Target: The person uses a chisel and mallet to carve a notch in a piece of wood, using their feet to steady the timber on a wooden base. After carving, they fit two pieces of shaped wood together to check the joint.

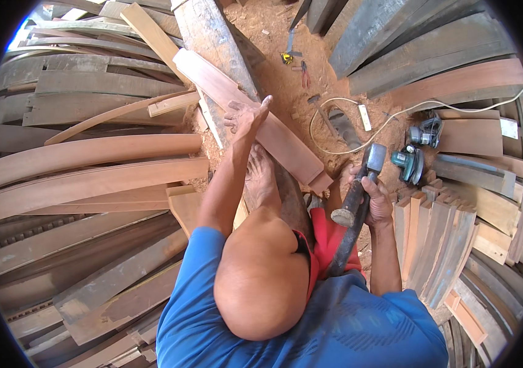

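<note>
My left hand (246, 118) lies at the edge of a reddish-brown plank (289, 147), its fingers spread and the thumb raised; it grips nothing. The plank rests slantwise across a thick, worn beam (212, 30). My bare left foot (260, 175) is beside the plank, below that hand. To the right of the plank's near end, my right hand (378, 199) is closed around the dark handle of a heavy hammer (348, 211). The hammer's head points up and away, with one pale end and a round worn face, and its handle runs back toward my body.
Stacked boards (90, 156) fill the left side, and more timber (436, 239) stands at the right. Two green power tools (407, 162), a white power strip (364, 118) with a looping cord, red-handled pliers (305, 73) and a yellow tape measure (286, 58) lie on the sawdust-covered floor.
</note>
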Available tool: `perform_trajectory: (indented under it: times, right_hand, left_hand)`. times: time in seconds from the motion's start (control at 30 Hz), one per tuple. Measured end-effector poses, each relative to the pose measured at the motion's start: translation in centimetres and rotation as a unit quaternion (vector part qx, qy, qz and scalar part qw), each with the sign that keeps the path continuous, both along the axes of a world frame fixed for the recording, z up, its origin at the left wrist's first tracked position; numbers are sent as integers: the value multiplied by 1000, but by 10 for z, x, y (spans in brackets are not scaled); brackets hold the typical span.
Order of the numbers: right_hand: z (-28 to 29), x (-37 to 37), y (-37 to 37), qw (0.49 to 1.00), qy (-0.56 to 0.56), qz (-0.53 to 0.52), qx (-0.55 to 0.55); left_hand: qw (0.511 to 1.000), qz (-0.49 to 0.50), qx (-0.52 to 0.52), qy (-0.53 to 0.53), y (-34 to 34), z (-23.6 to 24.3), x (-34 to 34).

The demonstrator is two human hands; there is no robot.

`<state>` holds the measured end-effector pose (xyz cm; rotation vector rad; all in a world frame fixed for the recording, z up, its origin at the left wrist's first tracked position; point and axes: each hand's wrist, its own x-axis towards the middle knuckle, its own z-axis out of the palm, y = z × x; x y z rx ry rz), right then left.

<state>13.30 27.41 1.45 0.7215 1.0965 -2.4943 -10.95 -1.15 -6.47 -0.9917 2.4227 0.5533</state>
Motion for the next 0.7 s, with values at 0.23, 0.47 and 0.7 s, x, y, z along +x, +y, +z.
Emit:
perform_trajectory:
  times: [0.23,0.47,0.7]
  right_hand:
    - [9,-7,13,999,-23,-30,9]
    - [-3,-24,26,999,-34,0,33]
    - [0,-58,9,997,-40,2,59]
  left_hand:
    - [997,59,-43,0,-19,-31,-14]
    - [693,108,582,412,-96,-13,-16]
    - [637,41,716,283,-151,87,-95]
